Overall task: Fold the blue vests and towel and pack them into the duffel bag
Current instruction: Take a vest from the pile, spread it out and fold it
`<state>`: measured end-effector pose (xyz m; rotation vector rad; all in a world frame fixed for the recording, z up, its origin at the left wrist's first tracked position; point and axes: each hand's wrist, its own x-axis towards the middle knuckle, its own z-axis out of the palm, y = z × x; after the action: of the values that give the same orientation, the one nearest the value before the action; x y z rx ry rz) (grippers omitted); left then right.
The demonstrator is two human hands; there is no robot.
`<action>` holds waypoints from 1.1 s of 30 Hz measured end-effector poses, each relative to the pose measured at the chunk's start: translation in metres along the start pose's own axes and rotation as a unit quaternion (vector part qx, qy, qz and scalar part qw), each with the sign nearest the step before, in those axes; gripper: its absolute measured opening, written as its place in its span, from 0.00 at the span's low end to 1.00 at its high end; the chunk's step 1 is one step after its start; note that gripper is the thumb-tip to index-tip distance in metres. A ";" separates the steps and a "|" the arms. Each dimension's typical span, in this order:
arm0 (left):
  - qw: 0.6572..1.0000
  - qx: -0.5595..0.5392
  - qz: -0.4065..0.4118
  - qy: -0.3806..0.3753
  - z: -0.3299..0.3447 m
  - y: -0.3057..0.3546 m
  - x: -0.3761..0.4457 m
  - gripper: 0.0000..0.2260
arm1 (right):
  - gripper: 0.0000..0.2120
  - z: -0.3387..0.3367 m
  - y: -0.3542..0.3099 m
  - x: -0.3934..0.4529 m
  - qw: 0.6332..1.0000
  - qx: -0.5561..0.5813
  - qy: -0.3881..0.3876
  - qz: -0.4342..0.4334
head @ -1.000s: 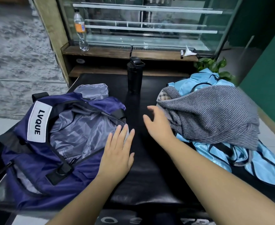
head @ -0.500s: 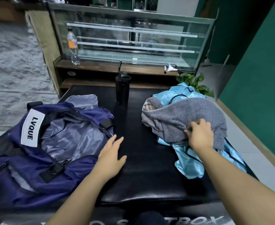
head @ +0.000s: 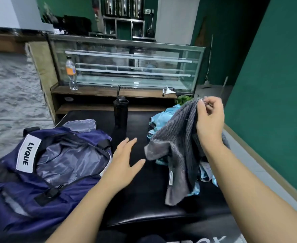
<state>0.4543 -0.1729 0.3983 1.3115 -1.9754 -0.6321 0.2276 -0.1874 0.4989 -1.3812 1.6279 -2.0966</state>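
A navy duffel bag (head: 44,174) with a white LVQUE label lies open on the left of the black table (head: 140,195), its grey lining showing. My right hand (head: 209,120) pinches an edge of the grey striped towel (head: 175,142) and holds it up off the pile. Light blue vests (head: 163,118) lie crumpled under and behind the towel, mostly hidden by it. My left hand (head: 125,160) hovers open with spread fingers between the bag and the towel, touching neither.
A black bottle (head: 120,111) stands at the back middle of the table. Behind it is a glass display case (head: 126,67) on a wooden shelf with a plastic drink bottle (head: 71,72). A green wall (head: 275,85) runs along the right.
My right hand took hold of the towel and lifted it up and to the right off the vests. My left hand left the bag's edge and moved right over the table.
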 end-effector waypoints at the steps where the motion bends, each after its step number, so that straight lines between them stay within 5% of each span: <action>1: 0.999 -0.028 0.029 0.015 -0.004 0.014 0.003 0.32 | 0.10 -0.003 -0.011 -0.002 1.000 0.020 -0.010 -0.010; 9: 0.981 -0.092 0.167 0.025 -0.038 0.108 0.037 0.39 | 0.10 -0.014 -0.088 -0.019 0.973 0.122 -0.148 -0.131; 12: 0.978 -0.063 0.192 0.059 -0.053 0.122 0.049 0.27 | 0.09 -0.012 -0.100 -0.024 0.957 0.143 -0.217 -0.132; 15: 0.986 0.006 0.148 0.073 -0.065 0.112 0.053 0.17 | 0.05 -0.013 -0.093 -0.026 0.957 0.092 -0.266 -0.073; 21: 0.983 0.045 0.156 0.082 -0.073 0.075 0.052 0.21 | 0.26 -0.012 -0.058 -0.039 0.938 -0.023 -0.339 0.075; 25: 0.985 0.022 0.141 0.093 -0.053 0.036 0.052 0.23 | 0.13 0.008 -0.038 -0.051 0.922 -0.009 -0.378 0.078; 27: 0.991 0.028 0.115 0.054 -0.036 0.004 0.048 0.24 | 0.08 0.016 -0.018 -0.056 0.897 -0.074 -0.426 0.085; 30: 0.996 0.052 0.029 -0.063 -0.013 -0.034 0.034 0.17 | 0.05 0.023 0.016 -0.066 0.814 -0.200 -0.536 0.104; 33: 0.966 0.158 -0.043 -0.201 0.004 -0.056 0.028 0.10 | 0.07 0.030 0.043 -0.079 0.781 -0.244 -0.561 0.125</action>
<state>0.4778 -0.2195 0.3632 1.5624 -2.4375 -0.6875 0.2764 -0.1776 0.4183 -1.8300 1.5893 -0.3788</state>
